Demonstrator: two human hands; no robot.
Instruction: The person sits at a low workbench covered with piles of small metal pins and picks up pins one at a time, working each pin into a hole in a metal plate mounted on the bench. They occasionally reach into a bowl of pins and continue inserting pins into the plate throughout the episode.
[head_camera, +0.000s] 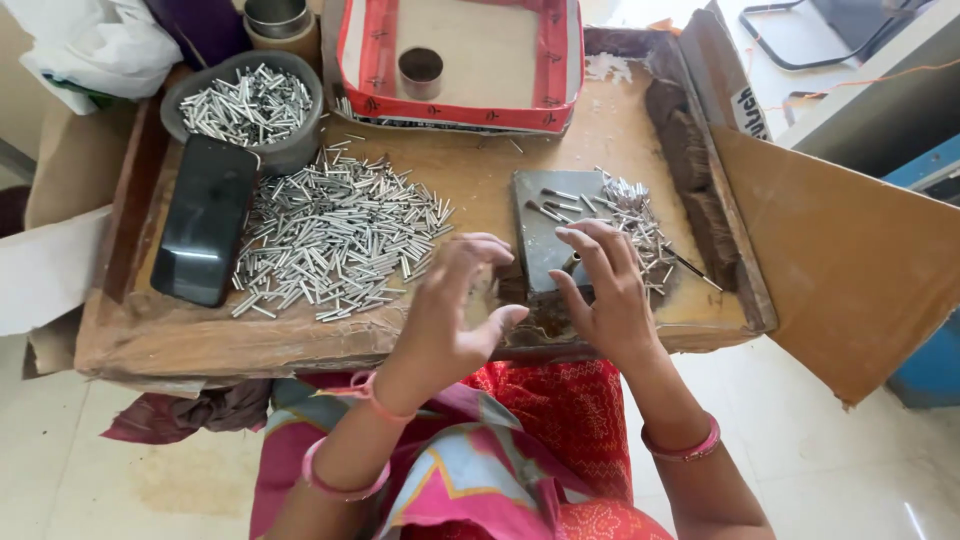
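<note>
Just beyond my right hand (600, 290) lies the flat grey metal plate (550, 235), and my fingertips hover at its near edge beside a small brass-coloured piece (571, 264) that I cannot make out clearly. Whether my right grip pinches that piece or merely rests by it I cannot tell. My left hand (455, 310) hangs close to the left of the right one, fingers spread and curled wide apart, holding nothing that I can see.

Short silver metal pins lie loose on the plate (560, 195), and more of them sit in a small heap (635, 215) at its far right corner, just past my right fingertips. Further left of my left hand spreads the big pile of silver pins (335, 235) on the worn wooden desk (640, 120), with a black phone (205, 220) lying flat against the pile's left side. Beyond that, a round grey bowl (290, 150) holds more pins, and a red-rimmed tray (460, 115) with a small metal ring (420, 72) in it stands at the far edge.

These pins look light, stiff and smooth, likely to roll and slip. I judge each is best pinched at its middle between thumb and forefinger tips, lifted singly rather than scooped.
</note>
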